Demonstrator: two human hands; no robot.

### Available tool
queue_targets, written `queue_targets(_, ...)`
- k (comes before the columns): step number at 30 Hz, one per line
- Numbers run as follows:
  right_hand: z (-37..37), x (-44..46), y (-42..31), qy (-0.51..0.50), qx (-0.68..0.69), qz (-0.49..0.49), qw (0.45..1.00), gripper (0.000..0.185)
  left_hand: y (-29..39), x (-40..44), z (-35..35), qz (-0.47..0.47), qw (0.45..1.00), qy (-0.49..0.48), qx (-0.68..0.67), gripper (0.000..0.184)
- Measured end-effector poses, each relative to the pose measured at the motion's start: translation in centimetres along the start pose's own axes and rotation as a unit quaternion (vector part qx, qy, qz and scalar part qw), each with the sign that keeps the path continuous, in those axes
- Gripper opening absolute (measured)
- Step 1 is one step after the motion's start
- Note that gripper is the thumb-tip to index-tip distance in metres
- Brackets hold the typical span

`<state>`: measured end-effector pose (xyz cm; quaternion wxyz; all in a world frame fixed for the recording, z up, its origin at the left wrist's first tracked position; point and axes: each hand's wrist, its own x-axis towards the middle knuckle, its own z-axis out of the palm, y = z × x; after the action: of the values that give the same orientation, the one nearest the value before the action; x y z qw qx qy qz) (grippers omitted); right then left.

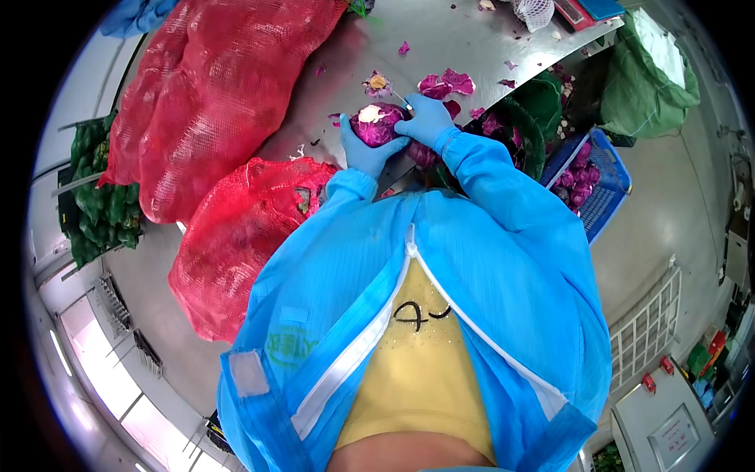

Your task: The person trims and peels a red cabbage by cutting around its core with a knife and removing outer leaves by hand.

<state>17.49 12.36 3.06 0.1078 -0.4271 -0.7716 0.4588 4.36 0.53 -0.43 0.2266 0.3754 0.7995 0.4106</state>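
Note:
A purple cabbage (379, 132) with a pale cut patch on its upper side rests at the metal table's near edge. My left hand (366, 157), in a blue glove, is closed around its left and near side. My right hand (429, 123), gloved too, presses against the cabbage's right side with its thumb. A thin knife (399, 96) juts from the right fingers; its handle is hidden in the grip. Just beyond lies a cut cabbage stem end (378, 83). Loose purple leaves (447, 82) are scattered to its right.
Large red mesh sacks (212, 94) stand at the left, with an opened one (236, 236) nearer me. To the right are a dark green bag (541, 106) with leaf scraps, a blue crate (612, 189) of purple cabbages and a green sack (649, 79).

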Motion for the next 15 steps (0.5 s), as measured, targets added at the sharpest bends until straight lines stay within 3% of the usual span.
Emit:
queue_targets(2,-0.1,-0.3,-0.4,0.020,-0.106,-0.012,0.994,0.036,0.2,0.7,0.4,-0.009,1.000,0.008,0.019,0.125)
queue_targets(5,0.1,-0.9,-0.2,0.041,-0.162,-0.028,0.985,0.033,-0.6,1.5,0.1,0.027,0.998,-0.051,0.001,0.122)
queue_targets(9,-0.7,-1.8,0.2,0.081,-0.131,-0.024,0.988,0.026,-0.5,1.9,-0.4,0.046,0.997,-0.047,0.035,0.119)
queue_targets(15,-3.2,-1.4,-0.2,0.097,-0.143,-0.033,0.984,0.022,-0.2,3.0,-1.2,0.084,0.988,-0.117,0.061,0.118)
